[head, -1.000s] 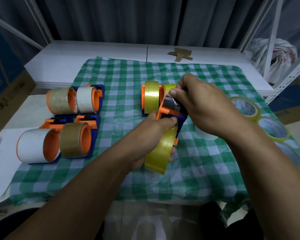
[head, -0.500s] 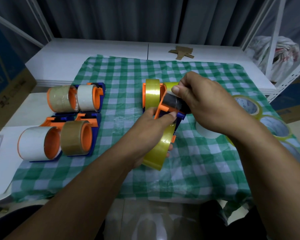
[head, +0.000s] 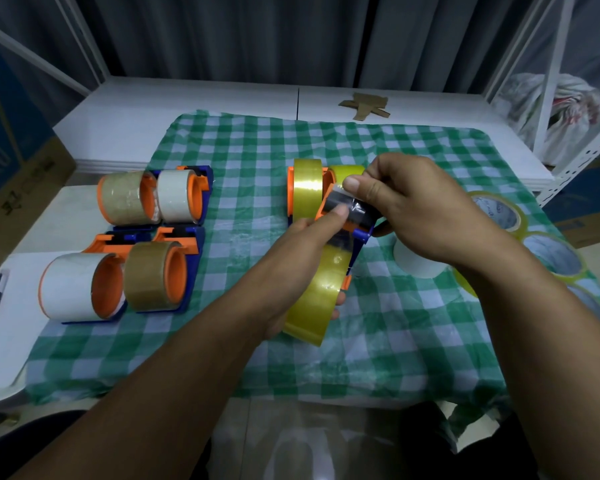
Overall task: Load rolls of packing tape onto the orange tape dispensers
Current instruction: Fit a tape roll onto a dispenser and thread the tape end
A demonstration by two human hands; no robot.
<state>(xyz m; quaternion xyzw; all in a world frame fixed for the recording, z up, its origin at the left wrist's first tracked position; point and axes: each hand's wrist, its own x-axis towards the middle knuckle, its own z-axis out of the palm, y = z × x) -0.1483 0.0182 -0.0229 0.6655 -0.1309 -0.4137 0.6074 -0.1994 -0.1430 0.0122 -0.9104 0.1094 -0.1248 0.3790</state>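
Green-checked cloth [head: 257, 150] covers the white bench [head: 187, 98], and everything for the job lies on it. At 9 o'clock from the hands, four loaded dispensers [head: 153, 271] sit in a block. At 3 o'clock, loose rolls [head: 496, 213] line the cloth's edge, with a white roll [head: 416, 268] nearest. Further yellow-loaded dispensers [head: 307, 192] stand just behind at 12 o'clock.

The orange dispenser [head: 326, 206] being worked on is held between both hands. Its long axis runs from 7 o'clock, where the yellow roll [head: 321, 289] sits close to the person, to 1 o'clock, where the head points away. The left hand [head: 291, 258] grips it from the 9 o'clock side, fingers curled under the roll and thumb pressed on the head. The right hand [head: 420, 213], reaching in from 3 o'clock, pinches the free tape end [head: 355, 207] between thumb and forefinger at that head.

The next move looks like drawing the tape along that axis across the head, and the right hand is the nearer one.
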